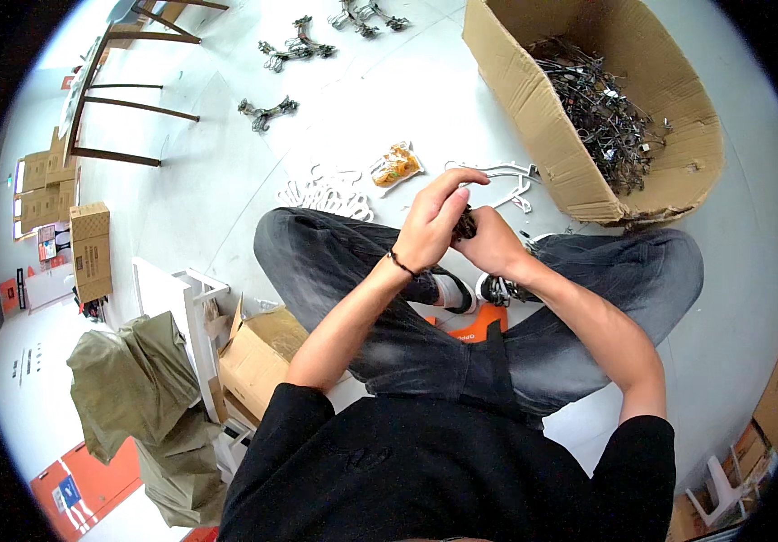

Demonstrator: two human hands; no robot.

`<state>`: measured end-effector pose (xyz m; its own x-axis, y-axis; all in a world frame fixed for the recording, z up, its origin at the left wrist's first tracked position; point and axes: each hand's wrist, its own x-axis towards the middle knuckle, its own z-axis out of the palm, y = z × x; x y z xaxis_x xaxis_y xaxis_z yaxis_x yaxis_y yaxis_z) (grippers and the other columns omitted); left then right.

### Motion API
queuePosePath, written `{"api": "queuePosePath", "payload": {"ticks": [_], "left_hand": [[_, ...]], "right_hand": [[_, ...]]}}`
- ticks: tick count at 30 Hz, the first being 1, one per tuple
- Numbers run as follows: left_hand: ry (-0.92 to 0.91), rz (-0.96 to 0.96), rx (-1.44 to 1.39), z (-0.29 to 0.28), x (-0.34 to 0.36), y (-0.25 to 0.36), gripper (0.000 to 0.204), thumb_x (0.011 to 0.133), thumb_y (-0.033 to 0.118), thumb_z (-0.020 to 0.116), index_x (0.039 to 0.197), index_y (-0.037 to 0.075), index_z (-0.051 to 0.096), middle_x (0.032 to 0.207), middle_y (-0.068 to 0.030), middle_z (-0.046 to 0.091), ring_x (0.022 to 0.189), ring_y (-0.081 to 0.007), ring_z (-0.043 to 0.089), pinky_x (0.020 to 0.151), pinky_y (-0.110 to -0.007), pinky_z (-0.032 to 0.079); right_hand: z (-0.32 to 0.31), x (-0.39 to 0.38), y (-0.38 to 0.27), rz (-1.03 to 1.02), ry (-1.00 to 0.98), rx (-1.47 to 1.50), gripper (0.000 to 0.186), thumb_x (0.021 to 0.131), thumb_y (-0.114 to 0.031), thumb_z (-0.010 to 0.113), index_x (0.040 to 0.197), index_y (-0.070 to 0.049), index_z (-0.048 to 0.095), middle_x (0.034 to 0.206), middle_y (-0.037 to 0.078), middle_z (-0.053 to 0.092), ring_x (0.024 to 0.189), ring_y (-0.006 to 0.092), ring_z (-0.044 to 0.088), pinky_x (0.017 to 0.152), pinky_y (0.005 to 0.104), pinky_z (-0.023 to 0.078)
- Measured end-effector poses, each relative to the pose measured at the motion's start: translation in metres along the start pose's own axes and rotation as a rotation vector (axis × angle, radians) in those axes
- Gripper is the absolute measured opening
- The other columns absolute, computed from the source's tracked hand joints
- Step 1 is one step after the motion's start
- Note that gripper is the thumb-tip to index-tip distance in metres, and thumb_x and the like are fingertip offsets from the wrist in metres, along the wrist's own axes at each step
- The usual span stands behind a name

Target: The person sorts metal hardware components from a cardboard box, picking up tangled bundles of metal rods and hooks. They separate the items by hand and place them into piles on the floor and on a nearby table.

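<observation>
Both my hands meet above my crossed legs around a small dark bundle (466, 226), mostly hidden by the fingers. My left hand (427, 219) curls over its upper left side, index finger arched and thumb bent inward. From the right, my right hand (494, 244) is closed about the same bundle. It looks like black clips or wiry pieces, too covered to name. Just beyond the hands lie white plastic hangers (517, 191) and a clear packet with orange-yellow contents (396, 167). A pile of white loop-shaped pieces (328, 196) lies beside my left knee.
A large open cardboard box (524, 99) at the right holds a tangled heap of black wiry pieces (601, 113). Dark bundles (269, 113) lie farther off on the floor. An orange item (475, 327) is between my legs. At left are a smaller carton (258, 366) and green cloth (127, 379).
</observation>
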<state>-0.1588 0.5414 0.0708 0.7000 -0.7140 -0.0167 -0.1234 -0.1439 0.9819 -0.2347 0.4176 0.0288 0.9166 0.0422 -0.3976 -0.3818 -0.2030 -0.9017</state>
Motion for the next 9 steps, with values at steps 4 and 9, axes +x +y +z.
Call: {"api": "queuePosePath", "payload": {"ticks": [4, 9], "left_hand": [[-0.031, -0.212, -0.311, -0.024, 0.025, -0.061, 0.043, 0.105, 0.035, 0.04, 0.127, 0.004, 0.06, 0.123, -0.0144, 0.065, 0.118, -0.0225, 0.058, 0.101, -0.034, 0.042], [0.157, -0.671, 0.792, -0.126, 0.048, -0.276, 0.034, 0.094, 0.033, 0.057, 0.115, 0.01, 0.07, 0.112, -0.0158, 0.071, 0.102, -0.0326, 0.069, 0.096, -0.042, 0.051]], "right_hand": [[-0.005, 0.019, 0.034, 0.063, 0.102, -0.091, 0.026, 0.077, -0.018, 0.07, 0.079, 0.008, 0.066, 0.071, 0.026, 0.065, 0.07, 0.0363, 0.068, 0.066, 0.042, 0.05], [0.006, 0.029, 0.046, 0.107, 0.028, -0.203, 0.027, 0.078, -0.021, 0.072, 0.082, 0.006, 0.068, 0.073, 0.027, 0.066, 0.074, 0.0376, 0.07, 0.069, 0.0461, 0.051]]}}
